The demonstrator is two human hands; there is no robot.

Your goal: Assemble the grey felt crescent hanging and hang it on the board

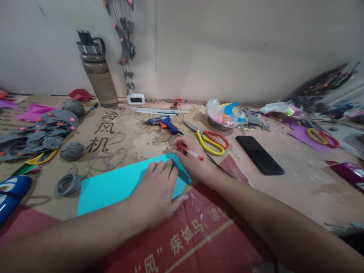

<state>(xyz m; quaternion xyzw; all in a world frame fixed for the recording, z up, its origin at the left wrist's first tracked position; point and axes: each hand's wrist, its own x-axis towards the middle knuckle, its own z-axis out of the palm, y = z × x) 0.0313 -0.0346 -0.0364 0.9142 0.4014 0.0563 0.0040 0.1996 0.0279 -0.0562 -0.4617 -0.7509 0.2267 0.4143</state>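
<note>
A sheet of turquoise paper point(110, 185) lies on the printed cardboard in front of me. My left hand point(159, 185) presses flat on its right part, fingers stretched and thumb out over the red cardboard. At the sheet's upper right corner, my right hand point(193, 159) has its fingers closed around a red pen point(192, 151), which points up and left. Its fingertips touch or nearly touch the paper's edge; the pen tip is hidden. Just beyond the right hand lie scissors point(212, 142) with red and yellow handles. A blue glue gun point(165, 123) rests behind the paper.
A black phone point(259, 155) lies to the right. Grey yarn point(72, 151) and felt pieces point(42, 129) crowd the left, near a blue object point(13, 193). Against the wall stand a water bottle point(99, 76) and small white clock point(135, 99). A bowl point(220, 123) holds plastic-wrapped bits.
</note>
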